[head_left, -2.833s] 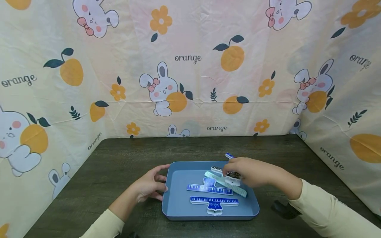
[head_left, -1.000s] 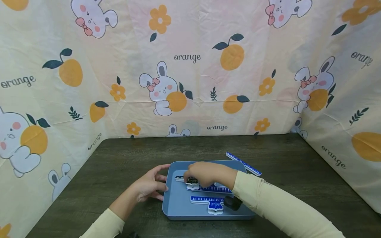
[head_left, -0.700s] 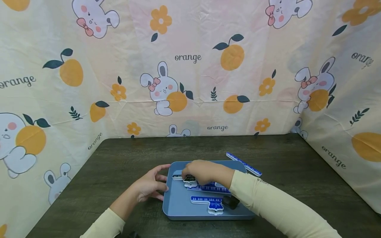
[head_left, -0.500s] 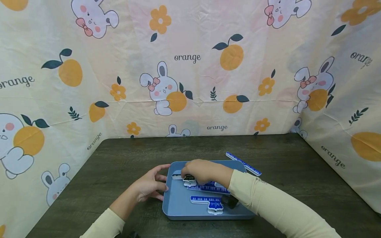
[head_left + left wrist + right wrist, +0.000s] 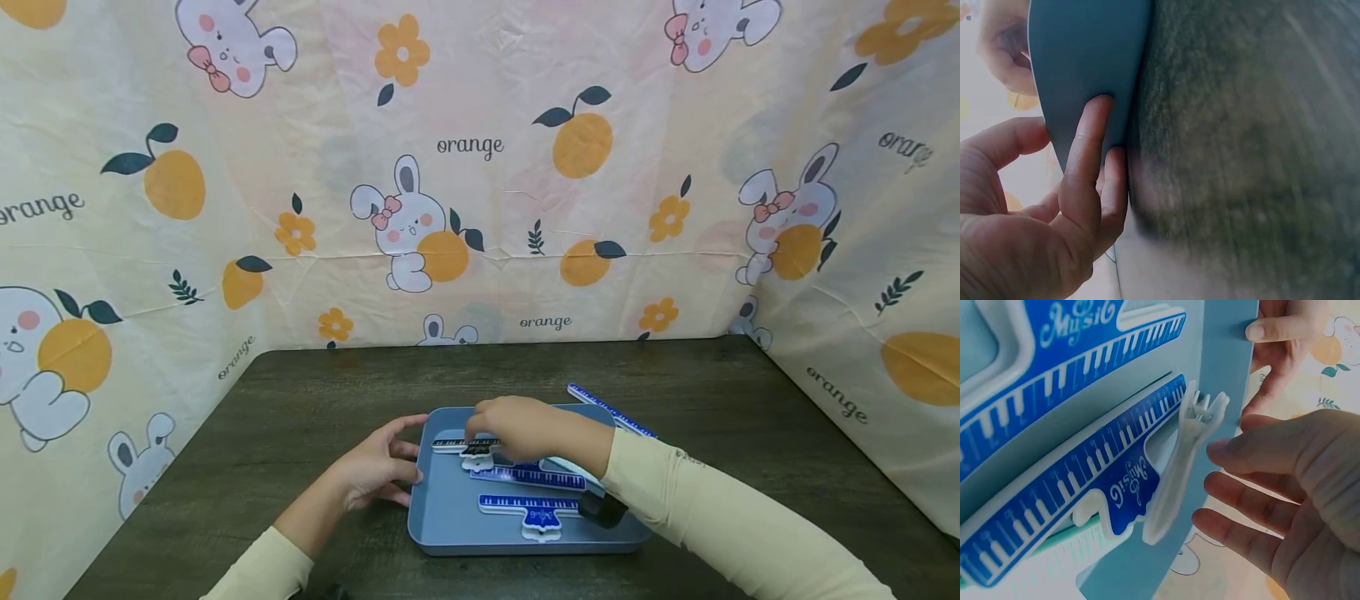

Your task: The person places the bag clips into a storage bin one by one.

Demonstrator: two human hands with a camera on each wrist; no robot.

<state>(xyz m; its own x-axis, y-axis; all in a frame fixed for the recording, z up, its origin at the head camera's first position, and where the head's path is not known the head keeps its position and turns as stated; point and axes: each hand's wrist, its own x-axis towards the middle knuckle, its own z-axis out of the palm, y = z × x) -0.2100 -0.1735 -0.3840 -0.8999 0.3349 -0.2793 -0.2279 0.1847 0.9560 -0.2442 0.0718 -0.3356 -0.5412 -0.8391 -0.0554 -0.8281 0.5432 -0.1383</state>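
Note:
A blue-grey tray (image 5: 450,533) holds several long clips with piano-key prints. My left hand (image 5: 378,462) rests against the tray's left side; in the left wrist view its extended fingers (image 5: 1085,150) press the outer wall. At the tray's back left lies a black-and-white clip (image 5: 448,447). Over it is my right hand (image 5: 506,425); in the right wrist view its fingers are spread, apart from a white clip (image 5: 1172,481) seen edge-on. Two blue clips (image 5: 528,477) (image 5: 540,510) lie nearer the front. A mint-green clip (image 5: 1085,550) is mostly hidden by the right arm in the head view.
Another blue clip (image 5: 607,407) lies on the dark wooden table (image 5: 337,383), just behind the tray's back right corner. A printed cloth (image 5: 480,208) hangs behind and at both sides of the table.
My right hand carried the black-and-white clip from the tray's right to its back left, set it down, let go and drew slightly right. My left hand stayed at the tray.

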